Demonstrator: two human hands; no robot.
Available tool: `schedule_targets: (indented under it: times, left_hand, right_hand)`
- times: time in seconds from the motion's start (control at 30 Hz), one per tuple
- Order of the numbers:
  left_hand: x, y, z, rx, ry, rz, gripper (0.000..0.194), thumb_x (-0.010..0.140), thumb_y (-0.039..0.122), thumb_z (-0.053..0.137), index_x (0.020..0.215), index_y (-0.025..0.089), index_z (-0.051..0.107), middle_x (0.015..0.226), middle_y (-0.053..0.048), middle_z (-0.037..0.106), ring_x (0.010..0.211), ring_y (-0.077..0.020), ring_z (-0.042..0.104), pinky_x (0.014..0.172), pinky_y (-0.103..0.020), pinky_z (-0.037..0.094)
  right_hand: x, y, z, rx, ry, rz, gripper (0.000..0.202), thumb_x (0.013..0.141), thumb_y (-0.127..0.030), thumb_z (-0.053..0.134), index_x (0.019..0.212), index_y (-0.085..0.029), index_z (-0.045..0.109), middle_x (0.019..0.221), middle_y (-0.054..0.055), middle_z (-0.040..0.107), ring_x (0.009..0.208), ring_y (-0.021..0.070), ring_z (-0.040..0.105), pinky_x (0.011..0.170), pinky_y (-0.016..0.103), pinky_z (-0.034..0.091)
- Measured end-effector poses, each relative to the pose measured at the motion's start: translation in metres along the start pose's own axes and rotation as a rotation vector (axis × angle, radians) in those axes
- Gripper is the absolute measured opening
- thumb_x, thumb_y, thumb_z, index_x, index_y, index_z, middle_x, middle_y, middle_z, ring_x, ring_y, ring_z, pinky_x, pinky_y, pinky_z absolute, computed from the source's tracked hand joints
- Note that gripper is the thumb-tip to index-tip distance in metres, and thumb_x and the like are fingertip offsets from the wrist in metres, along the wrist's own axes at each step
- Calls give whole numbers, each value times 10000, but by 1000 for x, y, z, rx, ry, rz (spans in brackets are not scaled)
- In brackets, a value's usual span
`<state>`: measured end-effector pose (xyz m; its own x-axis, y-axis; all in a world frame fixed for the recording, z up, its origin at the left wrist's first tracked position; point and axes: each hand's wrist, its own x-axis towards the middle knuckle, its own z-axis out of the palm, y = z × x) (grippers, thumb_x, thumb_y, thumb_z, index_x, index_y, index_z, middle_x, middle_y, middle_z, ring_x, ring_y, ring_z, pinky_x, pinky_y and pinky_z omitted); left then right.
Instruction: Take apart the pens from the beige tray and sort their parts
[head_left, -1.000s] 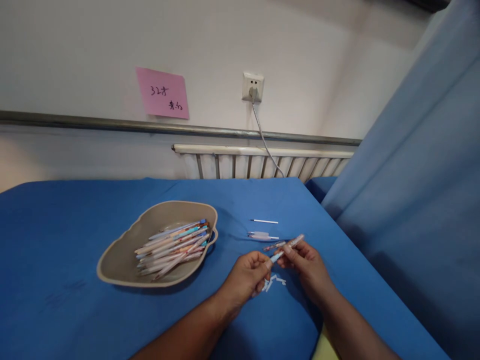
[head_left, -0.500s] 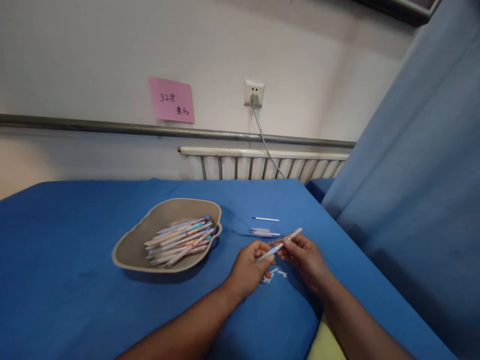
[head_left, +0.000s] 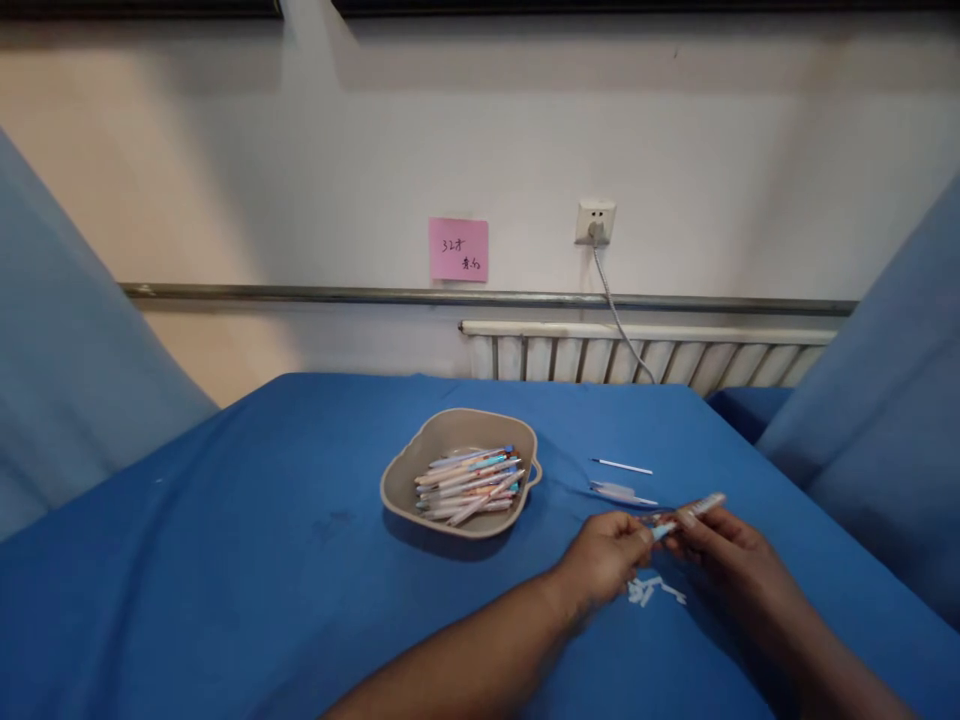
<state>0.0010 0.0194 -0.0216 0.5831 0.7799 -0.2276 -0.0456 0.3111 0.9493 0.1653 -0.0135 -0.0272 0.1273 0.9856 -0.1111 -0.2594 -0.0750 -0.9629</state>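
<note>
Both hands hold one pen (head_left: pixel 703 506) with a light-blue grip and a pale barrel, tilted up to the right. My left hand (head_left: pixel 606 556) is closed around its blue lower part. Thumb and fingers of my right hand (head_left: pixel 726 545) pinch the upper barrel. Small white pieces (head_left: pixel 649 588) lie scattered on the cloth just below the hands. Beyond the hands lie a thin white pen refill (head_left: pixel 624 466) with a dark tip and a few slim pen parts (head_left: pixel 621 494). Something brownish behind the fingers is partly hidden.
A beige plastic basket (head_left: pixel 405 500) with many pens (head_left: pixel 472 485) stands left of the hands on the blue-covered table (head_left: pixel 247 560). Behind are a radiator (head_left: pixel 570 358), a metal rail, and a plugged socket (head_left: pixel 596 223) with a hanging cable. Blue curtains (head_left: pixel 892 440) flank both sides.
The head view has turned left, so everything appears farther right. My left fingers have closed more fully over the blue part of the pen. The right hand still pinches the barrel.
</note>
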Motion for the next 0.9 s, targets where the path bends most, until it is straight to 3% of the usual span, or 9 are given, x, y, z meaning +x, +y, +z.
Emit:
schedule_targets:
  times: [0.23,0.6,0.9]
  left_hand:
    - [1,-6,0,45,48,86,377,683,509,664,726,164,518,503,69,458,367,-51,358,392,-197,262]
    - [-2,-11,5,-9,121,218,318,641,363,727,741,155,508,616,46,526,464,-52,418,476,-194,361]
    - [0,-10,5,18,129,163,272,674,360,690,720,155,517,550,63,477,450,-48,356,465,-190,254]
  right_hand:
    - [-1,-1,1,-25,7,-17,298,649,-397,771,817,-161,702,811,88,678,683,192,595,643,300,496]
    - [-3,-1,3,-14,-45,26,270,707,-415,730,813,-172,678,836,57,683,718,162,597,684,255,482]
    - [-4,-2,6,0,-22,37,291,681,-422,745,805,-165,694,795,59,675,664,159,582,644,262,481]
